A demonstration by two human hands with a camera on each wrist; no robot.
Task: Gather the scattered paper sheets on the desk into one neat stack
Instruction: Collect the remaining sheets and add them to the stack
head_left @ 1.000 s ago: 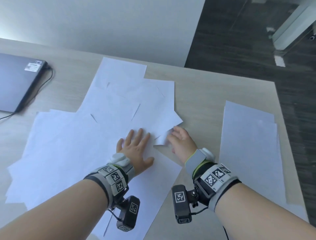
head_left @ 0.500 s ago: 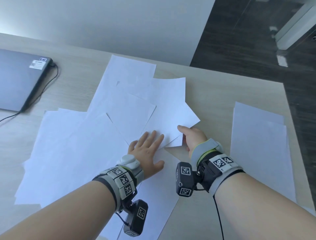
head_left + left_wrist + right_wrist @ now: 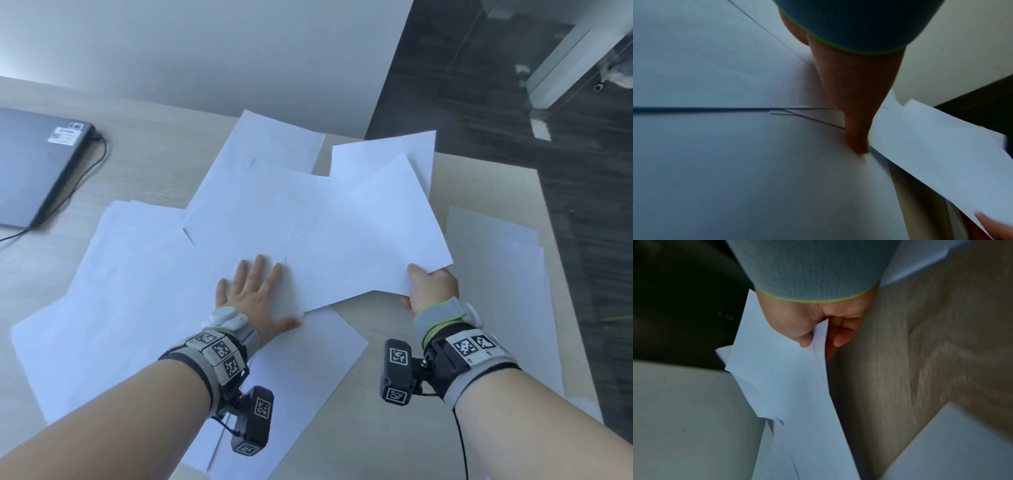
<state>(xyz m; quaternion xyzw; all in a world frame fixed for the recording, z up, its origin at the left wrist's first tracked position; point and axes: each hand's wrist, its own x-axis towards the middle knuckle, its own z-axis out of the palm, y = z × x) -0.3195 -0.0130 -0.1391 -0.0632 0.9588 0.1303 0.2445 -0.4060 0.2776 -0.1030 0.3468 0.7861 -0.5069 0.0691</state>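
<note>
White paper sheets lie scattered over the light wooden desk (image 3: 144,161). My right hand (image 3: 430,284) pinches the corner of a few lifted sheets (image 3: 359,233), thumb on top, fingers beneath; the right wrist view shows that pinch (image 3: 813,337) on the lifted sheets (image 3: 781,369). My left hand (image 3: 255,294) lies flat with straight fingers on the overlapping sheets (image 3: 137,291) at the middle left. In the left wrist view its thumb (image 3: 857,133) presses on paper (image 3: 735,162), beside the raised sheets' edge (image 3: 941,146). A separate small stack (image 3: 496,291) lies at the right.
A closed dark laptop (image 3: 30,164) with a cable (image 3: 92,164) sits at the desk's far left. The desk's right edge (image 3: 561,274) borders dark floor (image 3: 513,85). Bare desk shows between the two arms (image 3: 359,428).
My right hand has pulled the pinched sheets up and to the right, off the pile. The left hand stays flat on the pile. The camera view has shifted slightly.
</note>
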